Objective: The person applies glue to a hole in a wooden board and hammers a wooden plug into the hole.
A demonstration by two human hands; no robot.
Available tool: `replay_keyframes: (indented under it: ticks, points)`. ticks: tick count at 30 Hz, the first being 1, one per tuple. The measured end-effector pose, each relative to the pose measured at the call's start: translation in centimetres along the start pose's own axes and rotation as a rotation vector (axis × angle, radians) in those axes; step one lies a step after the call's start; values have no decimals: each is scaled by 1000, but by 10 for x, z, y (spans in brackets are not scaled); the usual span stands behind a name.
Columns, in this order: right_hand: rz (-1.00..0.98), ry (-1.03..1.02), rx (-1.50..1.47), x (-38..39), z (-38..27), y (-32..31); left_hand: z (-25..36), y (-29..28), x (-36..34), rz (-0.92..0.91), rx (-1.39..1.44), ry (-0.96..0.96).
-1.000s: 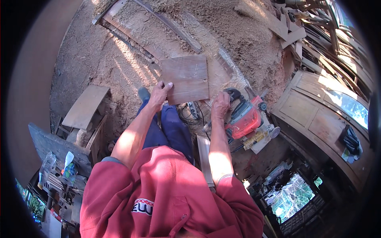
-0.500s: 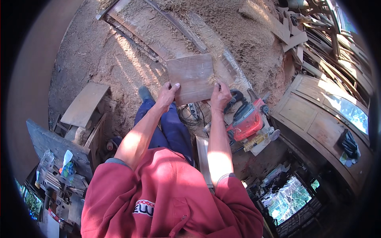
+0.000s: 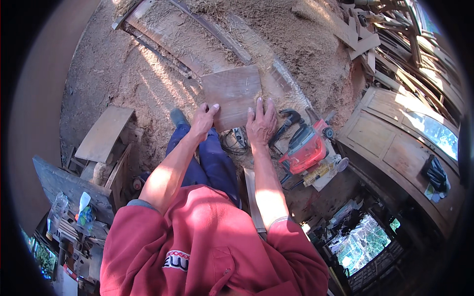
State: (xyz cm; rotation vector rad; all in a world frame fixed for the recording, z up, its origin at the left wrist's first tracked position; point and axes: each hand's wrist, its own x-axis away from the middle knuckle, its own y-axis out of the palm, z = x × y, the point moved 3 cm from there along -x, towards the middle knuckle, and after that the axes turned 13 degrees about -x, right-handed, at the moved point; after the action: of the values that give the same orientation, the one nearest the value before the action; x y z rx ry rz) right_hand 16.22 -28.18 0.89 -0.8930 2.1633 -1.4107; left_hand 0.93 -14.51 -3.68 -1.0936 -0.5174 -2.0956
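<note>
A square brown wooden board lies in front of me, above my legs. My left hand grips its lower left edge, the thumb on top. My right hand is at its lower right corner, fingers stretched and spread, tips against the board's edge. Just right of that hand are a dusty red power tool and a black hammer-shaped object. A cable and a small silver tool show partly below the board.
Sawdust covers the ground. A pile of wood offcuts lies at upper right, above a wooden cabinet. At left stand a loose panel, a grey board and cluttered tools. My legs are below the board.
My right hand has come from beside the red tool to the board's edge, and its fingers have since spread out. The board has shifted slightly, still held by my left hand.
</note>
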Motion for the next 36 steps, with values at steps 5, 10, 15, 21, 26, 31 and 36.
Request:
replay_keyframes:
  ticks: [5,10,15,21,26,31,36]
  points:
    - [7,-140,-10,-20,-5,-10,-2,-4,0,32,-13,17]
    - [48,-5,63,-19,22,-12,-4,2,-6,32,-8,41]
    - [-9,-38,-36,3,8,-2,-12,-2,-9,55,-20,20]
    - [-47,-28,8,-1,10,0,-7,3,-4,64,30,57]
    - [5,-62,-60,-3,8,-4,-10,0,-7,49,-21,33]
    - [-138,-138,107,-10,-5,-6,-12,0,-9,37,3,31]
    - [-82,-141,32,-4,1,-11,-11,1,-8,33,7,24]
